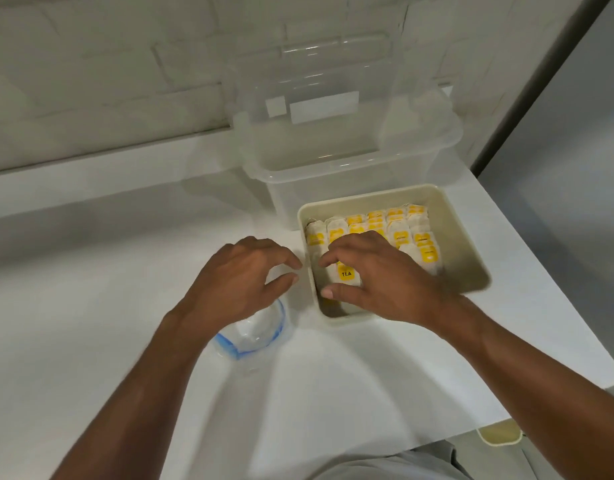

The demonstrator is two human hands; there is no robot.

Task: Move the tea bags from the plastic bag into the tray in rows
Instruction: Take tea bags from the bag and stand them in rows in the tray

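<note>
Above the clear, blue-zipped plastic bag, seemingly empty on the white surface, the left hand hovered, fingers loosely curled on nothing, while the right hand laid spread fingers on white, yellow-tagged tea bags in the beige rectangular tray, probably finishing the nearest row, with only straightening left.

A white counter carries three things. A beige tray sits on it. A clear storage box stands just behind the tray. A clear, blue-edged plastic bag lies just left of the tray's near corner.
</note>
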